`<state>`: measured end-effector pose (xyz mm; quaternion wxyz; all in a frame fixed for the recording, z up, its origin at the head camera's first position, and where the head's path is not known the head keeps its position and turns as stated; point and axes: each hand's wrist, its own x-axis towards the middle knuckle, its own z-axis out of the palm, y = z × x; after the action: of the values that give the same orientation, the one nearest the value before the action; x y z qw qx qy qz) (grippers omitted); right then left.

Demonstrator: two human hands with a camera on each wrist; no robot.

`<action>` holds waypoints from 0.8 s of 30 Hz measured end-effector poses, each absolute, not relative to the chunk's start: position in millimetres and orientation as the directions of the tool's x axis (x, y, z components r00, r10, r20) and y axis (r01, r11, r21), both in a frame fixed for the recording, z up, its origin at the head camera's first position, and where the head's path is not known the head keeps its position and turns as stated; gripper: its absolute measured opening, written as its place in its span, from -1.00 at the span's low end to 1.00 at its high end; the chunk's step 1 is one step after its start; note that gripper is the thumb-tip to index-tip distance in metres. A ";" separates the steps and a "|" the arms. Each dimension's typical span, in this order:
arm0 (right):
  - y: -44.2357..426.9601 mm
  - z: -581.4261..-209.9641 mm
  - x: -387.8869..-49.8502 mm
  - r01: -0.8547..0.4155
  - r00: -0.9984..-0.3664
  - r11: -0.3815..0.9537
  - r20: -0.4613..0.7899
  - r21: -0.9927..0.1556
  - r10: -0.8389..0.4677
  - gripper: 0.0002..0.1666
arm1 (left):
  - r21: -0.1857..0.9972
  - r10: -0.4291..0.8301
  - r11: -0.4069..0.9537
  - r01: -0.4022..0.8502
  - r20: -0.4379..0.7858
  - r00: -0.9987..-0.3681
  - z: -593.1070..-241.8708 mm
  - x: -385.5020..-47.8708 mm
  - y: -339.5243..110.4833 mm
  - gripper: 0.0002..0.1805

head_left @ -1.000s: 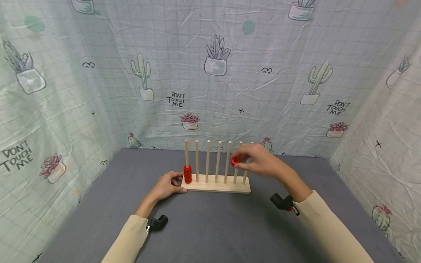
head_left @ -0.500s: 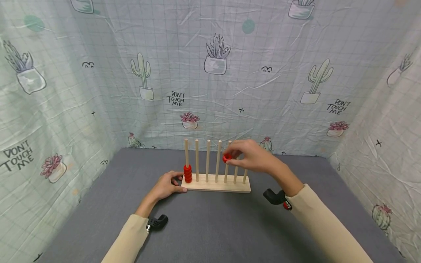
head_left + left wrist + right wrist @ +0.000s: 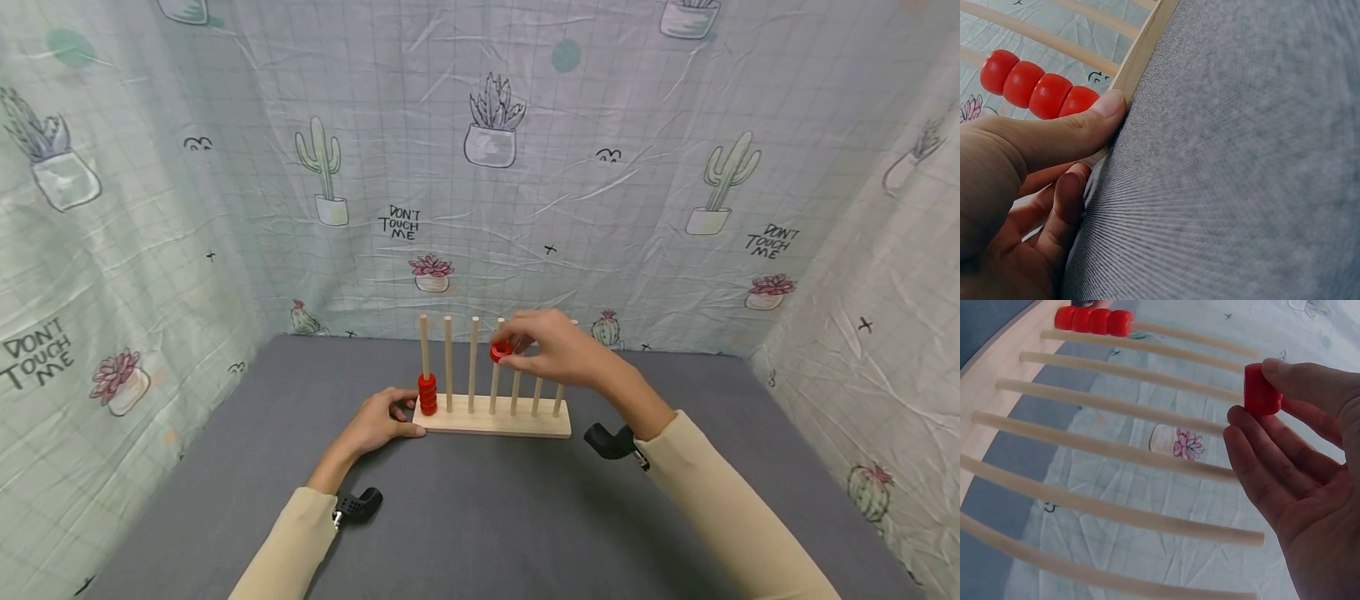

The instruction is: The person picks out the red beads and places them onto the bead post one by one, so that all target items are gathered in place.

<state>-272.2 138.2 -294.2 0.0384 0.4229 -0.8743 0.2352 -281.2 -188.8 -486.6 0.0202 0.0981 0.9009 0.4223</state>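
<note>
A pale wooden peg stand (image 3: 487,422) with a row of several upright pegs rests on the grey table. Its leftmost peg carries a stack of several red beads (image 3: 427,395). My left hand (image 3: 378,423) grips the left end of the base; the left wrist view shows the thumb (image 3: 1107,106) on its edge beside the stack. My right hand (image 3: 558,343) pinches one red bead (image 3: 1261,390) between thumb and fingers. In the head view that bead is near the top of the middle peg; whether the peg goes into it cannot be told.
Behind and beside the grey table (image 3: 480,517) hangs a light cloth (image 3: 375,167) printed with cacti. Each wrist wears a black camera mount (image 3: 609,442). The other pegs (image 3: 1116,509) stand bare, close to my right hand.
My right hand has moved left along the tops of the pegs with the red bead, from near the sixth peg to the middle one. My left hand has stayed on the base.
</note>
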 end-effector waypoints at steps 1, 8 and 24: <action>137.5 -293.3 -272.5 -0.757 -0.640 0.530 0.266 -0.382 -0.721 -0.69 | 0.765 0.196 0.624 0.161 0.046 -0.980 -486.3 -281.5 -188.6 -0.22; 129.5 -288.6 -276.7 -0.768 -0.626 0.517 0.279 -0.377 -0.728 -0.74 | 0.766 0.203 0.622 0.164 0.045 -0.978 -486.8 -281.6 -189.1 -0.22; 108.9 -274.6 -286.3 -0.801 -0.588 0.490 0.301 -0.343 -0.751 -0.73 | 0.763 0.196 0.629 0.152 0.034 -0.980 -486.2 -281.3 -189.0 -0.19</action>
<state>-286.3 108.9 -274.6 0.0555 0.4505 -0.8613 0.2284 -281.3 -189.0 -486.2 0.0261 0.0966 0.9020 0.4200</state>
